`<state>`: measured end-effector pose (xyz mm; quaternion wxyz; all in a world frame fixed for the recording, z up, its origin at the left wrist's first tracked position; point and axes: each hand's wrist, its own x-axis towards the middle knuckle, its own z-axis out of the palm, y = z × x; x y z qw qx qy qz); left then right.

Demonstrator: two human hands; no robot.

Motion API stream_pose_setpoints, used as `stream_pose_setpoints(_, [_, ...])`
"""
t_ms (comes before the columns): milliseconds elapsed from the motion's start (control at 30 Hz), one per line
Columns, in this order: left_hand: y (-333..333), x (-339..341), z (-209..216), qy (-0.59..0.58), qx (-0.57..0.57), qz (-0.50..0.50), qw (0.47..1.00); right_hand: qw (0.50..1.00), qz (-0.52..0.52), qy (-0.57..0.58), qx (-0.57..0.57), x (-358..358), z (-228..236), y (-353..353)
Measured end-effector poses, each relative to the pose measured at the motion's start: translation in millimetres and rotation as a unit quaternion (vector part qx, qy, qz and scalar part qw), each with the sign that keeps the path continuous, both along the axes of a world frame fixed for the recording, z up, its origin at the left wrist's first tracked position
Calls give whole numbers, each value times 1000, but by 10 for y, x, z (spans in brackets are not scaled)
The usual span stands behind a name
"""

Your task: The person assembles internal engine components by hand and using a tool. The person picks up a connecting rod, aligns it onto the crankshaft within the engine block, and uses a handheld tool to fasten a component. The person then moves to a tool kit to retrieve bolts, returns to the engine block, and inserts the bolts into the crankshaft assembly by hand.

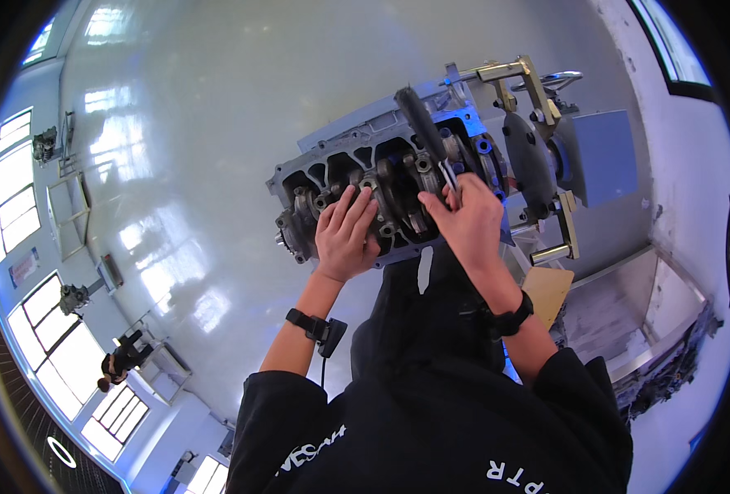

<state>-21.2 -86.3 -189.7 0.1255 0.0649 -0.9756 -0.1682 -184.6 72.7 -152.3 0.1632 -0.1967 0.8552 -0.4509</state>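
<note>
Engine block point(391, 185) sits mid-frame, apparently borne by the metal stand point(531, 160) at right so its open side faces up, beneath the 2 hands. The left hand point(347, 239) rests spread on it, perhaps for steadiness, its grip loose; the right hand point(470, 221) holds the black-handled tool point(424, 128) in a narrow grip.

From close above, a head-worn fisheye looks down onto the engine block point(388, 188).
</note>
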Motion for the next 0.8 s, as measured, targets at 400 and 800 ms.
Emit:
stream_pose_setpoints(400, [-47, 30, 89, 14, 53, 20, 998, 991, 39, 77, 101, 33, -124, -152])
stream_pose_setpoints(800, [-60, 55, 35, 29, 52, 13, 998, 994, 20, 43, 99, 12, -179, -183])
